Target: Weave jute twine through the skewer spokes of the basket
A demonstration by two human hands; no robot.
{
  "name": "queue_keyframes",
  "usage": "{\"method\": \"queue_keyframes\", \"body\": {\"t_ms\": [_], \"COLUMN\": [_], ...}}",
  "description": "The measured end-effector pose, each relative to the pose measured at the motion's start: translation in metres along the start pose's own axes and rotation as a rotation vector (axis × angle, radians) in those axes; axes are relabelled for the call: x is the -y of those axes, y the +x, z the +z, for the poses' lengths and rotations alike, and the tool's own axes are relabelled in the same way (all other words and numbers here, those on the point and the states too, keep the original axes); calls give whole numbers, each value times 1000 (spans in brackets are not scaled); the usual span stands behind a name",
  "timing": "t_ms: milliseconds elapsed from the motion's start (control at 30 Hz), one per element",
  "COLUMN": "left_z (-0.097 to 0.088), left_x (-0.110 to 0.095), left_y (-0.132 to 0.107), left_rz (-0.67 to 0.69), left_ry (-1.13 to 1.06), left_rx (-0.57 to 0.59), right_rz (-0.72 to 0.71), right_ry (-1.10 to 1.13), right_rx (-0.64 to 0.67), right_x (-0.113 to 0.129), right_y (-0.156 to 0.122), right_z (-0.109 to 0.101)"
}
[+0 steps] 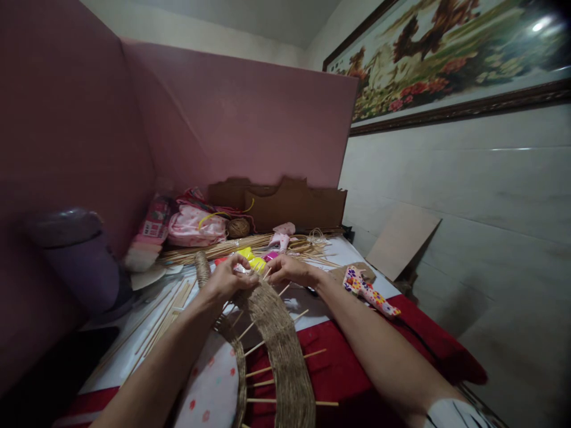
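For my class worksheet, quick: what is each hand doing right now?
Left hand: closed on the woven band.
Right hand: closed on the same band's top.

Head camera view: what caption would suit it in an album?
Left hand and right hand pinch the top of a twine band woven across wooden sticks.

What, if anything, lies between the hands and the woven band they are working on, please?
Nothing visible does. The left hand is closed on the upper end of the woven band, and the right hand meets it there among the sticks.
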State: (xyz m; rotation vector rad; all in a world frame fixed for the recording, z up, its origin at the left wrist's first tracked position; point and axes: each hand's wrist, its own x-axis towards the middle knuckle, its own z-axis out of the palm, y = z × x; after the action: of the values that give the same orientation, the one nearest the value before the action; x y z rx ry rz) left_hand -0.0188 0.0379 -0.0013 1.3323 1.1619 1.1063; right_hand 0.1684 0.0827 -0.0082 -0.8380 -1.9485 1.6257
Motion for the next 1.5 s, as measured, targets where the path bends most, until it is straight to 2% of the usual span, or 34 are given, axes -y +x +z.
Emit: {"method": "queue_keyframes", "body": {"t_ms": [267, 400, 500, 567, 633, 833, 1067, 1500], "left_z": [0, -1, -4, -5, -6, -9, -10, -9], "left_x": [-1, -5, -10, -13, -14, -11, -13, -14], "left_y": [0, -4, -10, -13, -14, -12, -9, -10], "left_rz": [7, -83, -168, -175, -176, -169, -221, -177], "left_ry": [-1, -33, -94, -143, -160, -131, -98, -79], "left_rx": [8, -15, 159, 285, 339, 287, 220, 209], "right_rz": [-3, -10, -19, -25, -31, -61, -47, -93], "right_ry": [-24, -17, 8, 26, 26, 46, 42, -119], "right_rx": [4, 10, 15, 20, 17, 30, 33, -23], "right_x": [-3, -3, -2, -1, 0, 5, 11, 22], "right_y": [2, 1, 1, 1, 0, -4, -8, -13], "right_z": [-2, -2, -1, -2, -2, -4, -4, 0]}}
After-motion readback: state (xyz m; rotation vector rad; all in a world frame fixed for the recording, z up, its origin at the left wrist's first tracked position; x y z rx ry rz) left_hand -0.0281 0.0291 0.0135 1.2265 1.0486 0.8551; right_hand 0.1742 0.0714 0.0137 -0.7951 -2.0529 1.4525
